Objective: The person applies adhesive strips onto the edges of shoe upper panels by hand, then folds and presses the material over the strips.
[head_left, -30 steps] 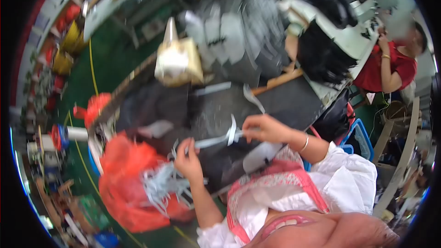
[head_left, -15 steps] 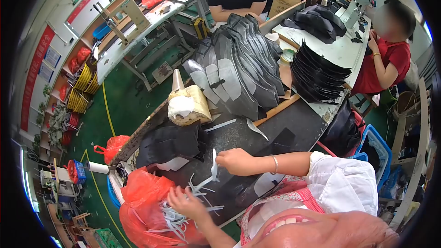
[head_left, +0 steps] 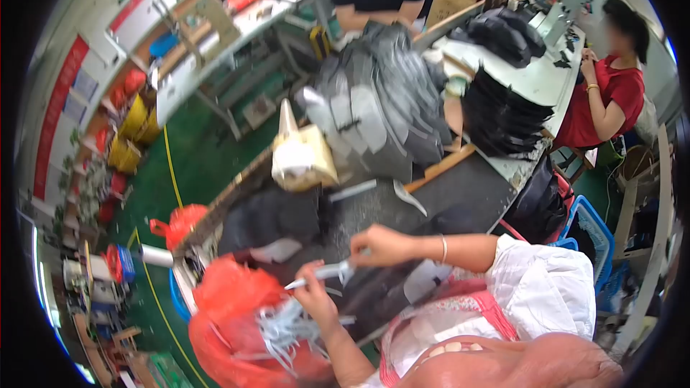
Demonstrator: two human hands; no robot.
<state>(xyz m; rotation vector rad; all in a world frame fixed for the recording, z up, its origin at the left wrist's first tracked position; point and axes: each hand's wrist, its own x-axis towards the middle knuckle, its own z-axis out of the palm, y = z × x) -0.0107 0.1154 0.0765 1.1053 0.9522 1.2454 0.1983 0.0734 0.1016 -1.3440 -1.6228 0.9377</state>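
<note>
A pale white strip (head_left: 331,271) stretches between my two hands, above the front of the dark worktable. My left hand (head_left: 317,299) has its thumb and fingers closed around the strip's left part, and a pointed end sticks out past them. My right hand (head_left: 384,246), with a bracelet on the wrist, is closed in a pinch at the strip's other end; motion blur hides the exact grip. Under my left hand, a tangle of similar white strips (head_left: 287,330) spills from a red plastic bag (head_left: 233,291).
Black cut pieces (head_left: 269,219) lie behind the bag, near a cream tape-wrapped block (head_left: 305,162). Stacked grey pieces (head_left: 381,115) and black pieces (head_left: 503,115) fill the far side. A curved white piece (head_left: 410,198) lies on the worktable (head_left: 460,190). Two people sit beyond.
My left hand, spread over the loose strips before, has risen and closed on the strip. My right hand has shifted slightly right, and the strip now lies between both hands.
</note>
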